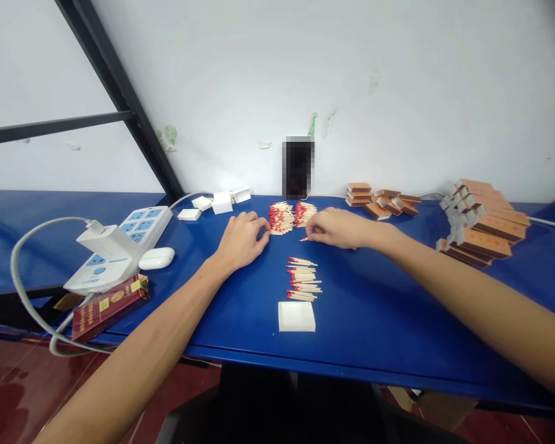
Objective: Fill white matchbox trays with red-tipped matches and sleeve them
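My right hand (329, 226) pinches a red-tipped matchstick (304, 240) between thumb and fingertips, low over the blue table. Just behind it is a pile of matchsticks (306, 213). A second, larger pile of matchsticks (281, 219) lies to its left. At this pile's left edge rests my left hand (245, 237), fingers bent, thumb and forefinger apart, nothing seen between them. Nearer to me, several small rows of matchsticks (303, 280) lie with red heads to the left. In front of those rows is a white matchbox tray (296, 316), its inside facing up.
White matchbox trays (222, 202) lie at the back left. Orange-brown matchboxes (382, 202) and a larger stack of matchboxes (485, 219) stand on the right. A power strip (120, 246), a white earbud case (156, 258) and a dark red box (111, 306) occupy the left side.
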A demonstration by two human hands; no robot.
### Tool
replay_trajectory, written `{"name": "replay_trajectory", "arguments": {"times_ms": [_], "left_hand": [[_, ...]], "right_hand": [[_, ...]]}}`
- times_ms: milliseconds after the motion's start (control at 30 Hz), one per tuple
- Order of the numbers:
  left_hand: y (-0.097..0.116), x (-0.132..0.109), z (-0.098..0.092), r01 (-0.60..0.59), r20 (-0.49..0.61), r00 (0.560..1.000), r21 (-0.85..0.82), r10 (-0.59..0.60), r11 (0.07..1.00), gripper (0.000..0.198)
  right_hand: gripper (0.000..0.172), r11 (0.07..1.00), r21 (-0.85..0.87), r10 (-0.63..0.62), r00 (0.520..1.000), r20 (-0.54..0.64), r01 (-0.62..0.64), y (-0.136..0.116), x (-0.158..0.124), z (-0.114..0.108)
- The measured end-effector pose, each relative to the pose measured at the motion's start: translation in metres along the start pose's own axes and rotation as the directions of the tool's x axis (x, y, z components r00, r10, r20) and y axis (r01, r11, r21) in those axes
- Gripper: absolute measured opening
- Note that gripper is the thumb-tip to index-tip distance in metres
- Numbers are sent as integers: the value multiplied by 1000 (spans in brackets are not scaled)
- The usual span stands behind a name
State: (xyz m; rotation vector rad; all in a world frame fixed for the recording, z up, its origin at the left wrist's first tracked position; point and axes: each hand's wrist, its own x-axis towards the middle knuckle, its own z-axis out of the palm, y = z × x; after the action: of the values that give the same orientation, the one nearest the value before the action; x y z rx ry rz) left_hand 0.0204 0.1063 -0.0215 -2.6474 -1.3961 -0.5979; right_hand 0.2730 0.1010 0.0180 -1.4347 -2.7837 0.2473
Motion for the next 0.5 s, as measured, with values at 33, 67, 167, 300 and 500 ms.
{"name": "replay_trajectory", "arguments": {"times_ms": [33,67,167,300,500], "left_hand": [[0,0,0,-2,9,1000,6,2,1000,20],[-1,0,1,-3,18,1000,10,3,1000,21],[-3,0,2,-5,43,999,16,4,1000,24],[-3,0,3,-11,67,998,20,9,1000,25],[-2,1,2,-16,87,996,17,15,1000,24]], "right_hand": [[16,999,41,-3,1000,14,2,-5,-1,-1],[17,996,83,-16,999,38,12,-10,-2,-2],[20,986,154,-82,991,104,66,-24,-5,-8],[19,997,80,-13,1000,8,13,-19,-8,-14],[39,983,44,175,984,35,-177,6,-4,-10]]}}
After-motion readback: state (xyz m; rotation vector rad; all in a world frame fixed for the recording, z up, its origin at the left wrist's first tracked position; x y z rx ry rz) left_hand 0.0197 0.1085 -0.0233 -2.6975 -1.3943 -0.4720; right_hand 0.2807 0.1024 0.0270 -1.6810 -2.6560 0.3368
